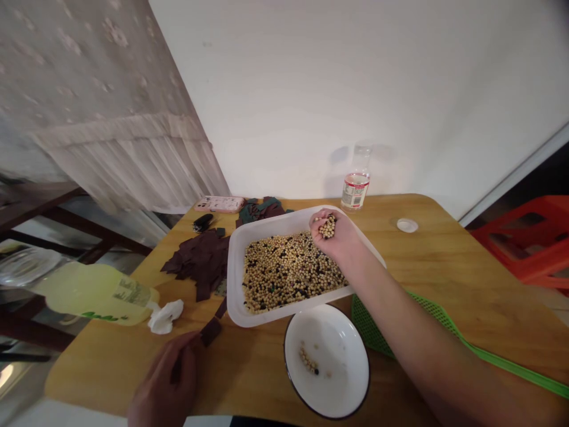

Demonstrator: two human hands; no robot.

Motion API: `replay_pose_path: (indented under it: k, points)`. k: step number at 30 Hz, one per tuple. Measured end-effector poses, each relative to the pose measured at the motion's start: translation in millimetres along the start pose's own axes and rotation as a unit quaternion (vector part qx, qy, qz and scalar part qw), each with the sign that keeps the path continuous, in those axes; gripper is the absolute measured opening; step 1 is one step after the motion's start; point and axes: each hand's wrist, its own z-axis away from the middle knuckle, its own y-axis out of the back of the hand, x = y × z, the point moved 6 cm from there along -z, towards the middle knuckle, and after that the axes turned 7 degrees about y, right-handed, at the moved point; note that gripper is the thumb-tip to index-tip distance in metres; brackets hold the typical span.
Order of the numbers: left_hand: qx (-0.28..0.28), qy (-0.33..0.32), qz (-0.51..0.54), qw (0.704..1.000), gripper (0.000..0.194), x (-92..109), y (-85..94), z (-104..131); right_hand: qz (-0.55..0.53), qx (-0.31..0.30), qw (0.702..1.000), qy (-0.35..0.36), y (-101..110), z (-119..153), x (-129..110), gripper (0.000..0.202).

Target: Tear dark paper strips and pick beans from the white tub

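Note:
My right hand is cupped, palm up, around a handful of pale soybeans and black beans. It is above the right side of a white plastic tub, which holds many mixed beans. At the lower left, my left hand is curled, with its fingertips at the edge of a small dark brown piece, seemingly pinching it. A white dark-rimmed bowl stands in front of the tub with several beans at its bottom.
Dark brown pieces and green ones lie left of the tub, near a phone. A yellow bottle and crumpled tissue are at left. A glass bottle, lid and green basket are at right.

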Motion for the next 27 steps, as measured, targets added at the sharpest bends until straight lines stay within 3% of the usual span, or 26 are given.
replay_pose_path:
  k: [6, 20, 27]
  points:
    - [0.006, 0.003, -0.004, 1.000, 0.025, 0.5, 0.7, 0.5, -0.024, 0.021, 0.999, -0.012, -11.3, 12.3, 3.1, 0.031]
    - [0.000, 0.009, 0.005, 1.000, 0.025, -3.4, -1.4, 2.2, -0.002, 0.025, 0.999, 0.035, -12.2, 16.2, -0.4, 0.031]
    - [0.013, -0.018, 0.010, 1.000, 0.025, 1.3, 1.5, 0.5, 0.031, 0.015, 0.998, 0.051, -17.0, 16.5, -0.1, 0.035]
